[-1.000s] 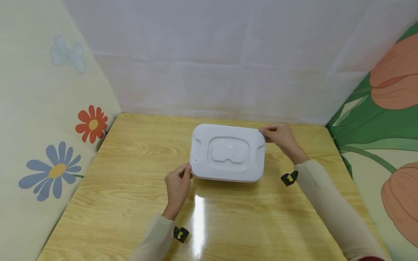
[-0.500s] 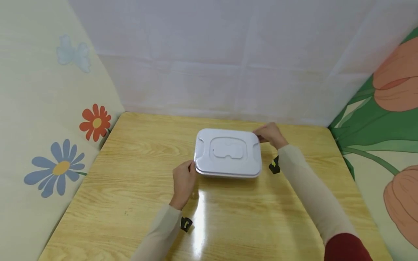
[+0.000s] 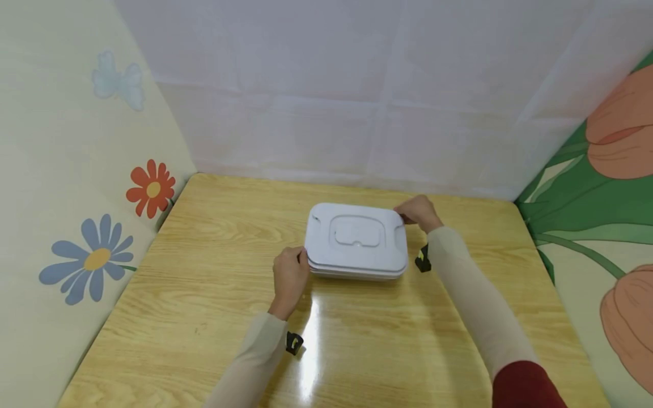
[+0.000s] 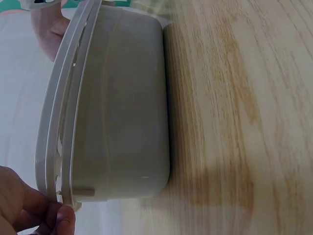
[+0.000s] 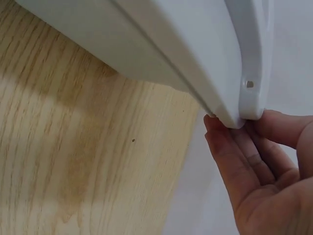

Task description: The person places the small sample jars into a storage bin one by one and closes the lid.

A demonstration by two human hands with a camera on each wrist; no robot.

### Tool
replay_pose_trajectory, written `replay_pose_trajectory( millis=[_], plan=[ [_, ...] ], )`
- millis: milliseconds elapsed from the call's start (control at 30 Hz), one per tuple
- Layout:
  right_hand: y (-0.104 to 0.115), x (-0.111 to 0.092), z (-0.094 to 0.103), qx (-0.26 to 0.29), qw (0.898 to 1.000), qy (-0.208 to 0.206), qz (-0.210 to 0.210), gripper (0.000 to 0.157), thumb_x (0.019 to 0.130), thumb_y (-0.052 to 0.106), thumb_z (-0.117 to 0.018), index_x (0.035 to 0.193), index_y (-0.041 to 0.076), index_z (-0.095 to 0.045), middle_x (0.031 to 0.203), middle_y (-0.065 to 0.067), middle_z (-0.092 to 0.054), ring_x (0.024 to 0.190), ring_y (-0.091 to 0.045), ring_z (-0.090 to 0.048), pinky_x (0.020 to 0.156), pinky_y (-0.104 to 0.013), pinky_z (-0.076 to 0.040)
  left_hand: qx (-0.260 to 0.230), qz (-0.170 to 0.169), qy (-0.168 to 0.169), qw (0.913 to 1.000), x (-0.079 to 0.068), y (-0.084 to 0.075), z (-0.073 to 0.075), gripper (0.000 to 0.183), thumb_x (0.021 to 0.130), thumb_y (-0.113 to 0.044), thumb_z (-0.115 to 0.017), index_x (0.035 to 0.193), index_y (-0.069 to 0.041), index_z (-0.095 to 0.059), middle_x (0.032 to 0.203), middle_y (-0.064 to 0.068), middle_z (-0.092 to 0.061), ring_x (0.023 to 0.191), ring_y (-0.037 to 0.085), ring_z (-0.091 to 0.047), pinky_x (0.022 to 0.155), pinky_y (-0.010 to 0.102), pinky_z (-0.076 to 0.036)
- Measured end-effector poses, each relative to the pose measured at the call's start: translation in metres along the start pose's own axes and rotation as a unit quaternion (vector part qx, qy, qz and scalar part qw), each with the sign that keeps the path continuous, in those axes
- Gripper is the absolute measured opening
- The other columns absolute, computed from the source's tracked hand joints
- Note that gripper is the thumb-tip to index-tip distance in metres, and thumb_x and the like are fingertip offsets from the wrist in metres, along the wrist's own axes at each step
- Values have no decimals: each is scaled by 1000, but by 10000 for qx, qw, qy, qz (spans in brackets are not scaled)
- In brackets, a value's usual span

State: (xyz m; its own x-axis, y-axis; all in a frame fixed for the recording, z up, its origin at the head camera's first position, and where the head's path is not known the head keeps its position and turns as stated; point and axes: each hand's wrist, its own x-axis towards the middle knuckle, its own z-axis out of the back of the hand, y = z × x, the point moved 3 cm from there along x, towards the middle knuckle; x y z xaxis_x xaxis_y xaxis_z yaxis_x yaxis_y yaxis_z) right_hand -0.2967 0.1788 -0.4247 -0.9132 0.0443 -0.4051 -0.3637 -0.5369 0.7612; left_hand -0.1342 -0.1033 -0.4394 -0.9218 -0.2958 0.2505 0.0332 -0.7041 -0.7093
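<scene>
A white rectangular lid (image 3: 357, 237) with rounded corners and a raised middle panel lies over a deep white plastic box (image 4: 122, 103). The left wrist view shows the box's bottom close to the wooden table and a narrow gap between lid and box rim. My left hand (image 3: 291, 279) pinches the front left corner of the lid, fingertips right at the rim. At the back right corner, my right hand (image 3: 419, 212) grips the lid's edge, thumb over it and fingers beneath in the right wrist view. The inside of the box is hidden.
The wooden table (image 3: 204, 317) runs up to a white cloth (image 3: 285, 136) at the back. Panels painted with flowers flank it: a blue flower (image 3: 97, 259) on the left, large orange tulips (image 3: 630, 317) on the right.
The lid has come down, looking smaller, and more layers show along its front edge. Both hands have moved slightly inward with it, keeping hold of the same two corners.
</scene>
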Motion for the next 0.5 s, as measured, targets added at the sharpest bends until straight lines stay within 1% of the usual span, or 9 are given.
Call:
replay_pose_trajectory(
  millis=[167,200,267,367,433,500],
  plan=[
    [-4,0,-3,63,10000,-4,19,32,84,12,-69,108,-8,-66,85,-10,-70,63,-10,-64,89,-39,-55,-4,92,96,9999,-1,2,-1,17,90,-3,-59,91,2,-74,78,18,-66,70,26,-59,58,36,-51],
    [-4,-2,-3,95,9999,18,54,31,83,12,-69,106,-8,-67,86,-12,-70,63,-10,-64,85,-37,-57,2,63,86,9999,-2,3,-1,17,89,-3,-59,91,2,-74,78,18,-66,69,26,-59,58,36,-51],
    [-4,-3,-3,106,9999,58,86,31,82,13,-70,104,-9,-67,89,-14,-71,64,-12,-66,83,-36,-58,4,11,43,10000,-2,4,-1,17,89,-2,-59,88,2,-75,76,17,-65,69,26,-58,58,35,-50],
    [-5,-4,-2,182,9997,79,115,30,82,12,-70,104,-9,-67,89,-15,-71,66,-12,-66,84,-37,-57,-18,-71,-6,10000,-1,5,-1,19,88,-2,-58,78,2,-74,72,16,-63,67,26,-57,56,34,-49],
    [-6,-3,-3,194,9997,90,118,32,84,11,-69,108,-9,-66,86,-11,-71,67,-12,-66,89,-38,-55,-81,-25,12,10000,0,5,-1,21,88,-2,-57,75,1,-73,69,15,-62,66,25,-55,56,32,-47],
    [-5,-3,-4,216,9996,99,126,31,85,11,-68,110,-8,-66,85,-9,-70,67,-11,-65,88,-38,-56,-152,36,70,9999,0,5,-1,21,89,-2,-57,75,1,-73,68,14,-61,64,23,-54,55,29,-45]
  ],
)
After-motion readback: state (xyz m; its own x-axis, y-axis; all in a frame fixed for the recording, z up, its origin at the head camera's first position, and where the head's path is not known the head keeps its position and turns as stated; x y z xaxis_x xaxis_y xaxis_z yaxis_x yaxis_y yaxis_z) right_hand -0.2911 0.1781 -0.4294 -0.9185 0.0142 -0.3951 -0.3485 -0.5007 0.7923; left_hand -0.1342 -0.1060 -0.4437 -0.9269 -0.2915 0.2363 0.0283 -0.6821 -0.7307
